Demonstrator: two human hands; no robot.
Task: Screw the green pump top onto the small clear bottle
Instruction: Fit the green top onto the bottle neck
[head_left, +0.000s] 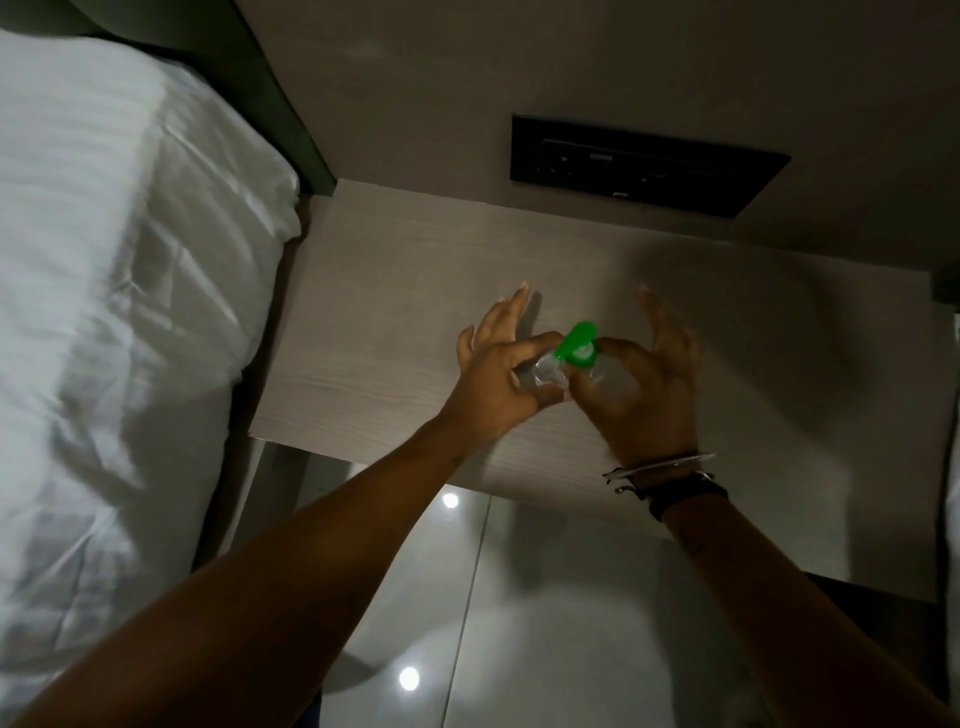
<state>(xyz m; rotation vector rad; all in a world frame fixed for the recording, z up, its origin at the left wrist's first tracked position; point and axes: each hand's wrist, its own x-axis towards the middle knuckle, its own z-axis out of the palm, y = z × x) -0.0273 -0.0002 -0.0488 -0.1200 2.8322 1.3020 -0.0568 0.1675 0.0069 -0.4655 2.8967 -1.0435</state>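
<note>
Carefully: my left hand (498, 379) pinches bottle (545, 375), right hand (636, 382) pinches green pump (575, 344) (other fingers spread); keep pump square, twist gently.

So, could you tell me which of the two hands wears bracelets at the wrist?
The right hand, pinching the green pump top; the left hand, holding the bottle, has a bare wrist.

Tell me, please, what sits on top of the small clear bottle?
The green pump top sits on the clear bottle, held between both hands; fingers cover the neck, so thread engagement is hidden.

Bottle (543, 375) above table (363, 332), bed (104, 312) left
</note>
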